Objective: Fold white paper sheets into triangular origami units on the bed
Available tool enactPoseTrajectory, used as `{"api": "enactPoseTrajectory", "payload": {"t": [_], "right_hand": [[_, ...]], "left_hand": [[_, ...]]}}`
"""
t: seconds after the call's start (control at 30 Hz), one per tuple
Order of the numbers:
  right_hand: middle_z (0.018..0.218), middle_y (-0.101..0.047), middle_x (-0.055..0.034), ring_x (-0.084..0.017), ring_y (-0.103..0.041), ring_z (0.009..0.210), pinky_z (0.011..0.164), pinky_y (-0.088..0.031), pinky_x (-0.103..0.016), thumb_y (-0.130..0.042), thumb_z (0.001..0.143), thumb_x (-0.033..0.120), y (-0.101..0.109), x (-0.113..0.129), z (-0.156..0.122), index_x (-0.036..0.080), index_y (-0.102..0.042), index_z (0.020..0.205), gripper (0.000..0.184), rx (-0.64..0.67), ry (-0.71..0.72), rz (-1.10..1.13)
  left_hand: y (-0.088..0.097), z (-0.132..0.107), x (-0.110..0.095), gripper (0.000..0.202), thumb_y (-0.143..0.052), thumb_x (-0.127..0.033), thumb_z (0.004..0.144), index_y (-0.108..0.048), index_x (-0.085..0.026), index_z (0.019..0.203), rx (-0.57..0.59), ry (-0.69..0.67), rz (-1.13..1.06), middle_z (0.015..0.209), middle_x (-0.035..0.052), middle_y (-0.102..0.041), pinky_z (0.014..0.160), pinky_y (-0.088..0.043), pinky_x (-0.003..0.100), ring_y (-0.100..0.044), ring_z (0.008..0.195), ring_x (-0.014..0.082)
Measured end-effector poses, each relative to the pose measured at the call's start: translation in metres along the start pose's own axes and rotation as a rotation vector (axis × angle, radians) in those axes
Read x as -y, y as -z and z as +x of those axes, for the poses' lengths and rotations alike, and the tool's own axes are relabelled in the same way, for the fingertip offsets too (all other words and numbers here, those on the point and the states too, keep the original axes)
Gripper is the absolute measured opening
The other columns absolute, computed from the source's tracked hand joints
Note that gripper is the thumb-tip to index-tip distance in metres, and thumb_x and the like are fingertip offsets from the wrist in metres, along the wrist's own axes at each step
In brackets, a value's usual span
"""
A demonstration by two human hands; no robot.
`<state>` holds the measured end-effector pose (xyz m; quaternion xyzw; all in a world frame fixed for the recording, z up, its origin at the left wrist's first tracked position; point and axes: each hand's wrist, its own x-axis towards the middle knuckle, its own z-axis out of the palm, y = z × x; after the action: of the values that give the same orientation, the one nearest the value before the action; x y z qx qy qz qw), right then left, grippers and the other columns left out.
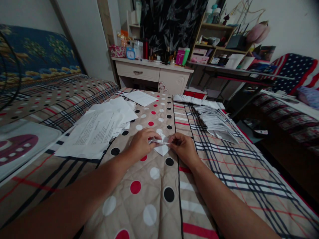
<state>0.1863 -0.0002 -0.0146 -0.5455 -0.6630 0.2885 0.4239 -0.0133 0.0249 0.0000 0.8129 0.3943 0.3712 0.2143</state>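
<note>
Just above the bedspread (159,179), a small folded white paper (162,150) is held between my two hands. My left hand (143,141) pinches its left side, and my right hand (183,146) pinches the right side. The paper has creased flaps, with one pointed corner toward me. To the left lies a loose pile of printed sheets (99,127), and a single sheet (141,98) rests beyond it. On the right is a stack of folded papers (214,121), fanned out in a row. Another row of folded papers (196,100) lies behind that.
A white board with a purple print (27,146) lies at the left edge. Beyond the bed stand a white dresser (139,70) with bottles and a blue clock (130,53), and a shelf unit (216,28) at right. The bed's right edge drops to a dark floor.
</note>
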Motion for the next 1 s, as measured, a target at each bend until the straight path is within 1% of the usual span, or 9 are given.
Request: {"api": "enactPoseTrajectory", "payload": {"t": [0.1,0.17,0.33,0.5,0.57,0.67,0.8,1.0], "right_hand": [[0.072,-0.065,-0.0004,-0.015,-0.059,0.067,0.062,-0.045,-0.025,-0.061,0.069,0.013,0.002,0.001,-0.001,0.019,-0.063,0.071,0.007,0.033,0.021,0.016],[0.075,-0.066,-0.0009,-0.016,-0.06,0.07,0.065,-0.046,-0.025,-0.059,0.067,0.009,0.003,0.003,-0.001,0.02,-0.063,0.07,0.012,0.031,0.048,-0.003],[0.077,-0.065,-0.0014,-0.017,-0.06,0.078,0.074,-0.046,-0.028,-0.052,0.062,-0.001,0.004,0.008,-0.003,0.02,-0.06,0.065,0.023,0.019,0.174,-0.148],[0.077,-0.063,-0.0018,-0.016,-0.058,0.076,0.07,-0.044,-0.026,-0.051,0.063,-0.002,0.006,0.012,-0.004,0.019,-0.06,0.064,0.023,0.051,0.272,-0.276],[0.078,-0.062,-0.002,-0.016,-0.058,0.077,0.069,-0.043,-0.025,-0.052,0.064,-0.001,0.007,0.013,-0.005,0.019,-0.061,0.065,0.023,0.061,0.28,-0.318],[0.08,-0.063,-0.002,-0.016,-0.058,0.077,0.068,-0.042,-0.025,-0.052,0.064,-0.001,0.007,0.015,-0.006,0.019,-0.062,0.067,0.023,0.066,0.283,-0.36],[0.081,-0.062,-0.0017,-0.015,-0.058,0.077,0.067,-0.041,-0.024,-0.05,0.064,0.0,0.008,0.019,-0.007,0.019,-0.063,0.068,0.023,0.09,0.299,-0.411],[0.084,-0.061,-0.0021,-0.015,-0.058,0.078,0.067,-0.04,-0.023,-0.049,0.066,0.001,0.009,0.024,-0.008,0.019,-0.061,0.069,0.022,0.132,0.305,-0.473]], "left_hand": [[0.0,0.0,0.002,0.028,-0.06,0.005,0.067,-0.072,-0.02,0.075,0.041,-0.009,-0.042,0.08,0.0009,-0.068,0.071,-0.046,0.027,-0.062,0.078,0.015],[0.001,0.0,0.003,0.029,-0.059,0.006,0.067,-0.072,-0.019,0.073,0.059,-0.027,-0.056,0.078,0.001,-0.068,0.069,-0.046,0.026,-0.061,0.076,0.0144],[0.004,0.0,0.005,0.029,-0.058,0.007,0.067,-0.073,-0.018,0.071,0.106,-0.109,-0.033,0.077,0.0025,-0.067,0.072,-0.046,0.027,-0.062,0.077,0.0155],[0.004,0.001,0.008,0.028,-0.059,0.007,0.068,-0.073,-0.017,0.071,0.13,-0.216,0.025,0.073,0.0022,-0.067,0.072,-0.046,0.028,-0.061,0.076,0.0155],[0.004,0.001,0.009,0.029,-0.059,0.008,0.068,-0.074,-0.017,0.072,0.139,-0.23,0.025,0.073,0.0024,-0.067,0.07,-0.047,0.026,-0.061,0.074,0.0147],[0.005,0.001,0.011,0.032,-0.058,0.009,0.068,-0.075,-0.016,0.074,0.152,-0.208,-0.005,0.074,0.0023,-0.067,0.067,-0.047,0.024,-0.062,0.072,0.0131],[0.006,0.001,0.011,0.031,-0.058,0.008,0.07,-0.075,-0.017,0.075,0.164,-0.196,-0.005,0.074,0.0023,-0.067,0.067,-0.048,0.024,-0.062,0.071,0.0126],[0.006,0.001,0.01,0.033,-0.056,0.008,0.071,-0.075,-0.017,0.077,0.191,-0.27,0.079,0.075,0.0025,-0.066,0.068,-0.048,0.025,-0.061,0.075,0.0136]]}}
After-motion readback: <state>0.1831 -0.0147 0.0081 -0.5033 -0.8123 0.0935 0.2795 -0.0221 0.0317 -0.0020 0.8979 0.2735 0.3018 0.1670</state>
